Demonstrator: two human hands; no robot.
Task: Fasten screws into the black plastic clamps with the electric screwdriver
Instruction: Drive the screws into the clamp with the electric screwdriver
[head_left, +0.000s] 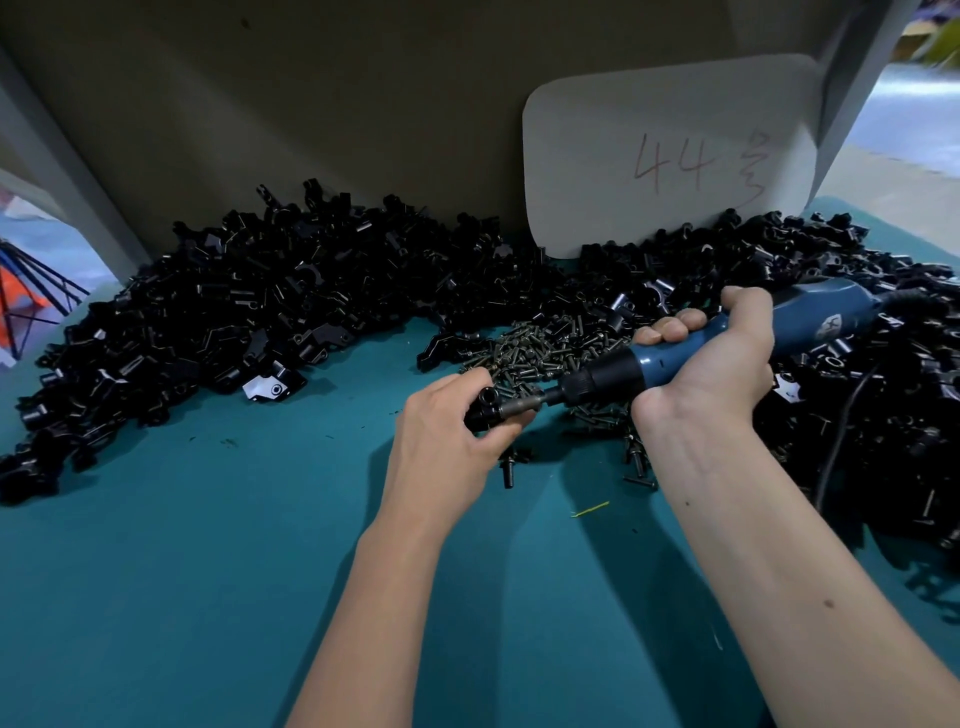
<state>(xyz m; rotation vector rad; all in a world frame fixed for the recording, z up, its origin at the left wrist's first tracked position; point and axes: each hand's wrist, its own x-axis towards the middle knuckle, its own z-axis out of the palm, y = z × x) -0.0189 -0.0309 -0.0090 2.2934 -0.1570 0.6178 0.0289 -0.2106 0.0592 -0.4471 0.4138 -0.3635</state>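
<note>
Clamp in work: one black plastic clamp (485, 410) is gripped by the curled fingers of the left hand (449, 431), just above the green bench surface (208, 571), near the middle of the bench.
Screwdriver: the blue electric screwdriver (691, 348) is held in the closed right hand (711, 358), fingers wrapped around the body. It is tilted, and its metal bit (524, 408) is pointed left, into the held clamp.
Cable: a black cable (841, 441) is led from the rear of the tool over the parts toward the right edge.
Screws: a pile of small dark screws (550, 348) is seen just behind the two hands. A few loose screws (508, 470) are lying under the left hand.
Clamp heap: a large heap of black clamps (249, 301) is spread along the back of the bench, from the left edge to the right edge, and it is continued down the right side.
Card: a white card (670, 156) with "44" written on it is leaned on the back wall (311, 104), behind the heap.
Open room: bare green surface is found at the front and the front left corner, around both forearms.
</note>
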